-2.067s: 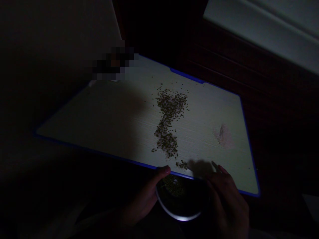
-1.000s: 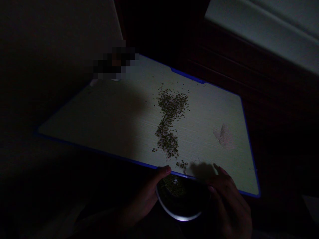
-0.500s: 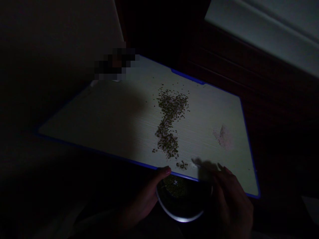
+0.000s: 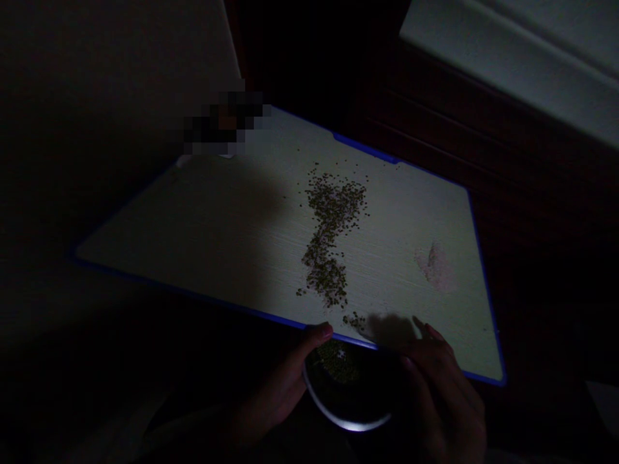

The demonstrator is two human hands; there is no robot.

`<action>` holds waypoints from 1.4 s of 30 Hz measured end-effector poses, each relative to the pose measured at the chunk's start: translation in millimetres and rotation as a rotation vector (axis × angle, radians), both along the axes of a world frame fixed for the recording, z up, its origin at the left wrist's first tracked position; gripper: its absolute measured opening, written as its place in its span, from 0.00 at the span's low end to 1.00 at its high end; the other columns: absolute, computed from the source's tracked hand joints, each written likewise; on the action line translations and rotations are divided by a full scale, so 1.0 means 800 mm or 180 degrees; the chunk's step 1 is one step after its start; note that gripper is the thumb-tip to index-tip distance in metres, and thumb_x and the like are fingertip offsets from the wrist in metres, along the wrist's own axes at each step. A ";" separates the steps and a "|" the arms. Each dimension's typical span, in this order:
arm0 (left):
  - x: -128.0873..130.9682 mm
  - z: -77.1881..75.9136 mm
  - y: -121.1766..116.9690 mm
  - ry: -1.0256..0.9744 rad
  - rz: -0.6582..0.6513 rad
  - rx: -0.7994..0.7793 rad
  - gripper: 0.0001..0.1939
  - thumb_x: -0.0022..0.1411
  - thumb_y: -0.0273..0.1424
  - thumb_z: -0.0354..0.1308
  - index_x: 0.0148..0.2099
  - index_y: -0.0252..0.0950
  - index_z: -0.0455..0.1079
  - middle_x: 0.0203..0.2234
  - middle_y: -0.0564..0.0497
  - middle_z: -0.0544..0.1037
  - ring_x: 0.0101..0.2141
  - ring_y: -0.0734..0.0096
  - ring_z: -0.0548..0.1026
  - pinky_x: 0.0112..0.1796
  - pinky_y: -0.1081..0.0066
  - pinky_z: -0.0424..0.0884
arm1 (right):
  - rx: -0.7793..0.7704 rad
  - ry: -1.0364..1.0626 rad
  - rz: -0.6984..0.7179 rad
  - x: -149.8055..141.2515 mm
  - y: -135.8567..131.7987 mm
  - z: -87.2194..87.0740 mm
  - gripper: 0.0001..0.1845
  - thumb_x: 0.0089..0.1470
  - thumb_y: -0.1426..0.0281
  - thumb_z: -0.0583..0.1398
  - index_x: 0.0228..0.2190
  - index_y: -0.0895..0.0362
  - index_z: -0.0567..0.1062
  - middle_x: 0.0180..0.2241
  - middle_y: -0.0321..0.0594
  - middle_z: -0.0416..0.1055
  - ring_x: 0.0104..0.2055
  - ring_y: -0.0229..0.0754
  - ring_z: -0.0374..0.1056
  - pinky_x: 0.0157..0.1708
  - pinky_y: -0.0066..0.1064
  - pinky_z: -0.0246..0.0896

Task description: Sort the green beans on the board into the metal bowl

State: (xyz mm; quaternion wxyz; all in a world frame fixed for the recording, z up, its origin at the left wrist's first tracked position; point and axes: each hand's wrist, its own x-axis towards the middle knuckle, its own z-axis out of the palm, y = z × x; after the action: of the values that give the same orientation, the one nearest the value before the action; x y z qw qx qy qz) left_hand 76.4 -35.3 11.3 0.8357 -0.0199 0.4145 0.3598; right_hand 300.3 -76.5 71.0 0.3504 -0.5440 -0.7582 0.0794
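Note:
A white board (image 4: 207,251) with a blue rim carries a trail of small dark-green beans or seeds (image 4: 333,206) down its middle. Below its near edge is a round bowl (image 4: 353,425) with a shiny rim, more of the green grains inside. My left hand (image 4: 285,386) is closed round the bowl's left side, its thumb at the board's edge. Close to a small cluster of grains (image 4: 354,321), my right hand (image 4: 445,386) is at the near edge with its fingers drawn together. Anything in those fingers is too dark to make out.
A small pinkish pile of fine grains (image 4: 438,267) lies on the board's right side. A blurred-out dark object (image 4: 225,122) is at the far left corner. A pale ledge (image 4: 507,71) crosses the upper right. The room is very dark.
My right hand has shifted slightly left along the board's near edge, and its shadow has moved with it. The left hand, bowl and main trail of grains look the same.

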 end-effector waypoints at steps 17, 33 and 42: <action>0.000 0.004 0.001 0.0007 -0.0055 -0.0032 0.25 0.41 0.46 0.86 0.37 0.35 0.88 0.32 0.44 0.87 0.33 0.59 0.82 0.45 0.63 0.80 | -0.0081 0.0048 0.0053 -0.002 0.004 -0.001 0.12 0.70 0.78 0.60 0.49 0.52 0.78 0.46 0.34 0.79 0.64 0.35 0.72 0.74 0.33 0.60; -0.007 -0.013 -0.010 -0.0005 0.0017 0.0083 0.24 0.53 0.42 0.81 0.48 0.34 0.85 0.53 0.40 0.86 0.65 0.41 0.75 0.70 0.52 0.65 | 0.0137 -0.0049 -0.0515 0.002 0.011 -0.013 0.13 0.71 0.77 0.61 0.52 0.52 0.78 0.49 0.35 0.81 0.56 0.34 0.76 0.69 0.32 0.64; -0.002 -0.004 -0.003 -0.0212 0.0076 0.0128 0.23 0.52 0.41 0.82 0.46 0.35 0.87 0.56 0.38 0.85 0.64 0.40 0.77 0.67 0.52 0.71 | -0.0010 -0.0032 -0.0230 -0.001 0.015 -0.009 0.11 0.70 0.76 0.60 0.46 0.50 0.79 0.45 0.33 0.81 0.53 0.37 0.78 0.70 0.40 0.64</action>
State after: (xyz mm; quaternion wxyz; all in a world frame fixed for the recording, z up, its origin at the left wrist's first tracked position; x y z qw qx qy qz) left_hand 74.8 -37.7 8.2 0.8449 -0.0200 0.3789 0.3771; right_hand 299.4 -64.2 63.4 0.3484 -0.5720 -0.7397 0.0652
